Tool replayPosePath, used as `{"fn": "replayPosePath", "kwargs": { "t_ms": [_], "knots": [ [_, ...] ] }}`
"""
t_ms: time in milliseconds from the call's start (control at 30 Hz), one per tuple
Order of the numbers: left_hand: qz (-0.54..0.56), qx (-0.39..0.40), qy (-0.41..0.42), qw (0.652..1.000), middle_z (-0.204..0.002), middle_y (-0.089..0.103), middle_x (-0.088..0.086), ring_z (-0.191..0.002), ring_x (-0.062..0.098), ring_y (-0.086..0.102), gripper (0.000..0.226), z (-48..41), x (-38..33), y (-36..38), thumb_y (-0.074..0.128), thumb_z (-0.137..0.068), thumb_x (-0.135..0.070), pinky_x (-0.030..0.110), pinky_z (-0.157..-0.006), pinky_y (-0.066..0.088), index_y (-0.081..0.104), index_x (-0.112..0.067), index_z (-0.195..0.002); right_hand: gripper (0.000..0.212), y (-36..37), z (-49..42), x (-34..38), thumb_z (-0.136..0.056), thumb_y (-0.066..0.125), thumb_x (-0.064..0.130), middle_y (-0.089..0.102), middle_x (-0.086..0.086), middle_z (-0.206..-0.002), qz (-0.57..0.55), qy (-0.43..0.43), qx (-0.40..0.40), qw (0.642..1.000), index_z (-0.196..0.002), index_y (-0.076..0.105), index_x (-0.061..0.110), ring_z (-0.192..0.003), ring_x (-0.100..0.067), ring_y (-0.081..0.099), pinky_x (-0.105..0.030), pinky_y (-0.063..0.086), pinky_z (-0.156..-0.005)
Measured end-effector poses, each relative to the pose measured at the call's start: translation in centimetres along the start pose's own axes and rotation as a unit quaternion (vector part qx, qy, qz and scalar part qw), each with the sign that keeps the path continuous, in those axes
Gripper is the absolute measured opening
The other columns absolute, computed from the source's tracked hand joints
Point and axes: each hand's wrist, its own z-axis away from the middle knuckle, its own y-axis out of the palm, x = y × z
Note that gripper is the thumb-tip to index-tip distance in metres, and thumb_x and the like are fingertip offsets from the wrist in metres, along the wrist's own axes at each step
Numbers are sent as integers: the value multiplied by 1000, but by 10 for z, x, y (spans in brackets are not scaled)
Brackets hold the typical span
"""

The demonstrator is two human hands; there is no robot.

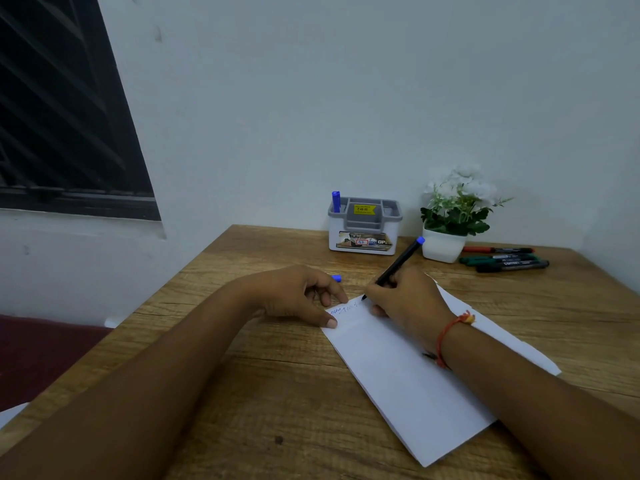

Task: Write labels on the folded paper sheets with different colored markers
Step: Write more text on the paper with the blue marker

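Observation:
A folded white paper sheet (pixel 408 375) lies slantwise on the wooden table (pixel 277 393). My right hand (pixel 405 299) grips a black marker with a blue end (pixel 398 265), its tip touching the sheet's far corner beside a line of blue writing (pixel 341 310). My left hand (pixel 298 296) presses thumb and fingers on that corner and holds the marker's blue cap (pixel 336 278). Red, green and black markers (pixel 502 259) lie at the far right.
A white and grey pen holder (pixel 363 226) with one blue pen stands at the table's back edge near the wall. A white pot of white flowers (pixel 450 216) stands to its right. A dark red surface (pixel 41 355) lies left of the table.

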Motion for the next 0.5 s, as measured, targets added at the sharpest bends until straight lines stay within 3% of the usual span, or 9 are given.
{"fn": "replayPosePath", "kwargs": {
  "t_ms": [233, 367, 500],
  "knots": [
    [5, -2, 6, 1000, -95, 59, -12, -64, -8, 47, 44, 0, 0, 1, 82, -75, -29, 15, -67, 39, 67, -31, -116, 14, -3, -2, 0, -82, 67, 27, 71, -2, -57, -6, 9, 10, 1000, -81, 71, 13, -56, -9, 64, -25, 47, -58],
    [0, -1, 10, 1000, -96, 59, -10, -64, -7, 47, 43, 0, 0, 0, 82, -76, -29, 11, -64, 39, 67, -31, -116, 13, -2, -2, -1, -83, 67, 25, 74, -2, -67, -3, -5, 3, 1000, -87, 71, 13, -53, -7, 65, -26, 52, -60],
    [7, -1, 7, 1000, -96, 58, -10, -66, -7, 47, 43, 0, 0, 0, 82, -76, -29, 11, -66, 39, 67, -31, -117, 11, -1, -2, -2, -84, 65, 24, 73, -3, -63, -6, -9, 1, 1000, -87, 71, 14, -57, -9, 66, -31, 57, -65]
  ]
}}
